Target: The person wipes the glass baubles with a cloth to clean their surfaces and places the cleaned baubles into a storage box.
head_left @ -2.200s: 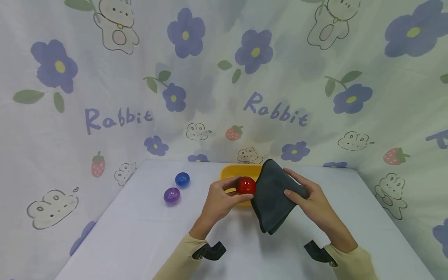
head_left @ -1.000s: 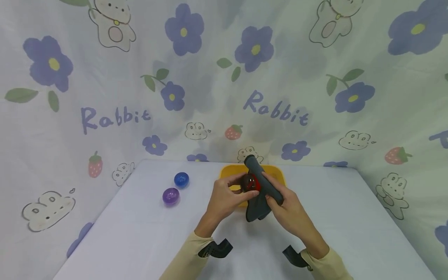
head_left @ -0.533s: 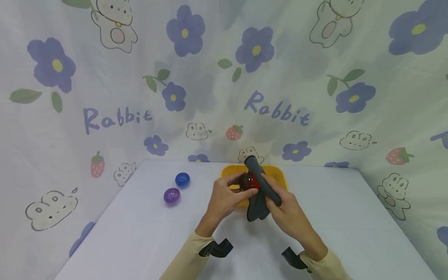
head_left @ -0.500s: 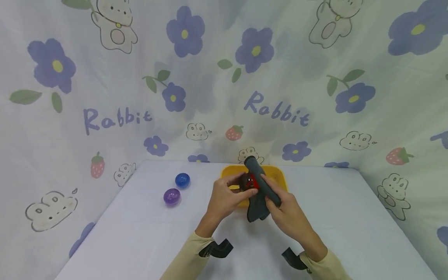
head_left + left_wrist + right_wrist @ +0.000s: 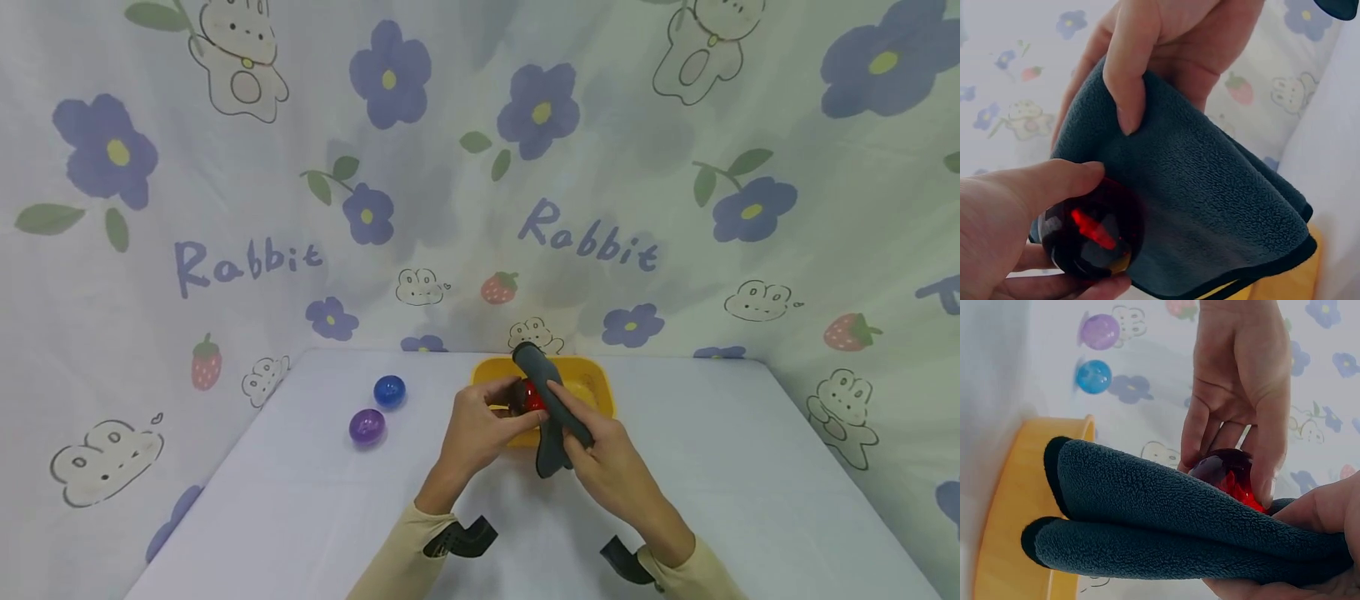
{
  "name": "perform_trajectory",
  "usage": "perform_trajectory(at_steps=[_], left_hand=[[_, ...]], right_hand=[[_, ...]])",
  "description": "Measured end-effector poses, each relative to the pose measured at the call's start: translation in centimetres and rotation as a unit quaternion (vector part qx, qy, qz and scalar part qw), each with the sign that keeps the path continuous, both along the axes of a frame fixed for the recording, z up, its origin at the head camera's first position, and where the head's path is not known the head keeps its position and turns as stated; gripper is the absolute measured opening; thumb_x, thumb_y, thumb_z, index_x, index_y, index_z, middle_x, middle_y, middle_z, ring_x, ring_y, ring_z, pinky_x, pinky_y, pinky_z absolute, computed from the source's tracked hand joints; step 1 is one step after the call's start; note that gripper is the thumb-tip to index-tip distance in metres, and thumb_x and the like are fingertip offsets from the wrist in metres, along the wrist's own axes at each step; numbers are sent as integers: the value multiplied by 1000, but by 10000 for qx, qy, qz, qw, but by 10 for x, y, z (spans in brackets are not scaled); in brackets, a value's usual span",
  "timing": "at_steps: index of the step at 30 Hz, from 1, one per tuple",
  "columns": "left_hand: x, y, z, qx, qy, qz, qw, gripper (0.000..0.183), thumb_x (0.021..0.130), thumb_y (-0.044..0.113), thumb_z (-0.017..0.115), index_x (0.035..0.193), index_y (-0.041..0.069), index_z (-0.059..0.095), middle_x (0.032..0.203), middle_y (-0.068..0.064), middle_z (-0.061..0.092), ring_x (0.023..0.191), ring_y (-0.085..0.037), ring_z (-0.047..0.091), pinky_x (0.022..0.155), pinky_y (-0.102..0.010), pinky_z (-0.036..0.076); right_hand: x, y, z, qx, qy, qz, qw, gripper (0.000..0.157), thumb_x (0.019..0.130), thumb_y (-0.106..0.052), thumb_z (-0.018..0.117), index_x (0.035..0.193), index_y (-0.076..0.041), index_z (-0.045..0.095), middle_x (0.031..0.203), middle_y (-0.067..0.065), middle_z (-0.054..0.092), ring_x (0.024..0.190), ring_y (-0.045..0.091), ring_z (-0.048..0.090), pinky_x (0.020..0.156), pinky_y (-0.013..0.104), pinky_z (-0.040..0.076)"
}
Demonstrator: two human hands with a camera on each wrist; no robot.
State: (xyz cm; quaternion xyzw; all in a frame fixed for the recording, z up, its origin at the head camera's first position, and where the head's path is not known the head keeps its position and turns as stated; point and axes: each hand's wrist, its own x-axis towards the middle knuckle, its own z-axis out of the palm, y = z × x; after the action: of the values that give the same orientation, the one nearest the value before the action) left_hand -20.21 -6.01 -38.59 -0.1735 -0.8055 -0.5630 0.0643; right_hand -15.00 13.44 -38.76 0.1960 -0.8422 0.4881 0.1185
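My left hand [image 5: 480, 425] grips a red ball [image 5: 531, 398] between thumb and fingers, above the near edge of a yellow tray [image 5: 592, 385]. My right hand [image 5: 600, 454] holds a folded dark grey cloth [image 5: 546, 392] and presses it against the ball. In the left wrist view the cloth [image 5: 1210, 206] wraps over the red ball [image 5: 1091, 234], with a right-hand finger on top. The right wrist view shows the cloth [image 5: 1179, 531] folded double over the ball [image 5: 1229, 475], and the left hand [image 5: 1241, 381] behind it.
A blue ball [image 5: 389, 390] and a purple ball [image 5: 367, 426] lie on the white table [image 5: 300, 500] to the left of my hands. A flower-and-rabbit print curtain [image 5: 225, 208] walls the table on three sides.
The cloth hung open from my right hand beside the ball; now it is folded and pressed against the ball. Over the last half second it shifted slightly left and down.
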Motion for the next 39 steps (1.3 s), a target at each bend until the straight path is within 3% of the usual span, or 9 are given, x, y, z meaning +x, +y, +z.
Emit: perform_trajectory(at_steps=[4, 10, 17, 20, 26, 31, 34, 36, 39], left_hand=[[1, -1, 2, -106, 7, 0, 9999, 39, 82, 35, 88, 115, 15, 78, 100, -1, 79, 96, -16, 74, 87, -28, 64], [3, 0, 2, -147, 87, -79, 9998, 39, 83, 34, 88, 116, 16, 78, 103, 0, 80, 95, -15, 74, 88, -32, 64], [4, 1, 0, -315, 377, -314, 9983, 35, 83, 32, 87, 114, 17, 79, 95, 2, 79, 85, -11, 72, 85, -33, 65], [5, 2, -1, -426, 475, -430, 9970, 38, 83, 31, 88, 118, 17, 78, 95, 2, 79, 84, -10, 72, 85, -36, 66], [6, 2, -1, -523, 756, -563, 9942, 50, 82, 32, 89, 127, 17, 74, 108, 1, 80, 91, -13, 76, 85, -36, 66], [9, 2, -1, -382, 890, -642, 9932, 56, 80, 30, 91, 131, 14, 73, 119, -2, 79, 99, -19, 78, 82, -36, 66], [10, 4, -2, -296, 897, -732, 9928, 58, 80, 28, 90, 133, 11, 71, 123, -5, 77, 103, -23, 78, 82, -38, 66], [10, 6, -2, -237, 893, -802, 9925, 60, 80, 26, 91, 134, 9, 70, 124, -7, 77, 105, -25, 77, 83, -41, 65], [10, 7, -3, -187, 1004, -828, 9913, 62, 79, 24, 92, 134, 8, 69, 125, -10, 76, 105, -27, 77, 81, -40, 66]], right_hand=[[0, -1, 0, 137, 197, -28, 9997, 65, 96, 8, 54, 155, -19, 49, 146, 17, 61, 99, 22, 69, 90, 37, 64], [2, -1, -1, 473, 445, -70, 9979, 68, 93, 11, 56, 154, -17, 49, 147, 17, 61, 114, 28, 72, 96, 41, 61], [3, 1, 0, 779, 679, -57, 9946, 72, 92, 13, 57, 156, -18, 47, 147, 17, 61, 99, 23, 69, 93, 40, 63], [2, 3, 1, 828, 714, -44, 9940, 73, 91, 14, 58, 156, -18, 48, 146, 18, 62, 93, 19, 67, 86, 33, 65], [-1, 9, 4, 671, 477, 21, 9966, 68, 92, 11, 55, 155, -16, 49, 110, 15, 71, 64, 5, 55, 55, 20, 49], [-2, 16, 6, 498, 15, 111, 9987, 67, 95, 6, 50, 156, -22, 47, 80, 6, 55, 50, 1, 38, 47, 22, 42], [-4, 21, 8, 365, -144, 210, 9990, 65, 97, 5, 49, 156, -22, 48, 92, 11, 64, 59, 6, 49, 52, 22, 46], [-6, 24, 8, 222, -239, 289, 9990, 63, 98, 5, 48, 155, -21, 48, 115, 18, 70, 74, 12, 59, 60, 24, 50], [-10, 28, 7, -81, -445, 406, 9982, 62, 99, 5, 48, 156, -21, 48, 145, 20, 60, 102, 23, 68, 76, 25, 58]])
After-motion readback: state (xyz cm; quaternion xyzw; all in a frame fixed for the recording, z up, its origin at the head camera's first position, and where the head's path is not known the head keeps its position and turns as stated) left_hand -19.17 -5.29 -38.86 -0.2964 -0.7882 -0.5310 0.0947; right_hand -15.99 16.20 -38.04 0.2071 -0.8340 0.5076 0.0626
